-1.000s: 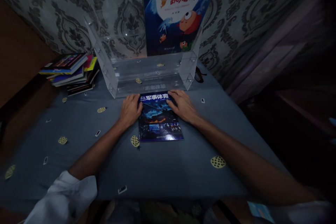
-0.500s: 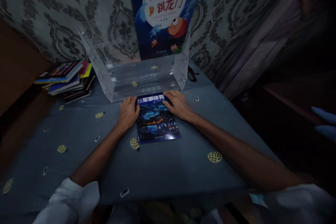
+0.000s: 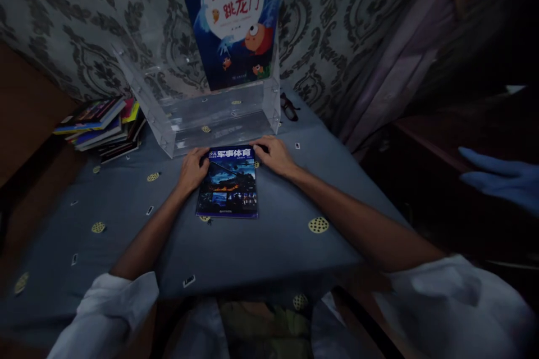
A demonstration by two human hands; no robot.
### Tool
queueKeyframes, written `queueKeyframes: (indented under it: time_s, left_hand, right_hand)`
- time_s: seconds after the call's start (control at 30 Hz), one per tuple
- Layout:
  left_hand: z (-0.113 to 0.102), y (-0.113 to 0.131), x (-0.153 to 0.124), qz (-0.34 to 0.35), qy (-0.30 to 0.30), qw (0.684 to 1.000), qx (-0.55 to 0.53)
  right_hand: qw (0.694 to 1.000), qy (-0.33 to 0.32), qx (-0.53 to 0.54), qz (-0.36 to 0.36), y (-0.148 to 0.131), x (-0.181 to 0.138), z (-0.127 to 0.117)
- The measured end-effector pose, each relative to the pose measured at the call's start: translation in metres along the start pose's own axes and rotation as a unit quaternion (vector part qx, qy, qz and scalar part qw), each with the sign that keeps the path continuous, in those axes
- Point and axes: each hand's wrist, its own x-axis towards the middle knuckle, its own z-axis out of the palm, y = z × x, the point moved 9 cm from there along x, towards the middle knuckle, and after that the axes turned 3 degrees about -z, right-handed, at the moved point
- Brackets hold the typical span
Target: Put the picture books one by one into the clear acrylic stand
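Note:
A dark blue book (image 3: 228, 184) with white Chinese lettering lies flat on the blue-grey tablecloth (image 3: 261, 241), its top edge close to a clear acrylic rack (image 3: 210, 118). My left hand (image 3: 192, 168) grips the book's upper left corner, fingers curled over the edge. My right hand (image 3: 272, 155) holds the upper right corner the same way. A large blue picture book (image 3: 233, 17) with a cartoon fish stands upright in the rack, against the patterned wall.
A stack of colourful books (image 3: 103, 126) sits at the table's far left. Dark glasses (image 3: 289, 107) lie right of the rack. Another person's blue-gloved hand (image 3: 501, 179) reaches in at the right edge. The table's right edge drops into darkness.
The view has swung right, shifting everything left in frame. The book now lies turned slightly clockwise. A blue-gloved hand has come further in from the right. Both my hands stay on the book's top corners.

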Motion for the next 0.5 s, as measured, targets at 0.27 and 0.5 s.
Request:
queueKeyframes:
  time_s: [0.27,0.5]
  left_hand:
    - [0.010,0.020,0.001,0.068,-0.046,0.996,0.036]
    - [0.006,0.050,0.003,0.103,-0.088,0.978,0.160]
  right_hand:
    - [0.998,0.012,0.027,0.050,0.010,-0.002,-0.003]
    - [0.995,0.019,0.074,0.057,0.010,-0.014,-0.016]
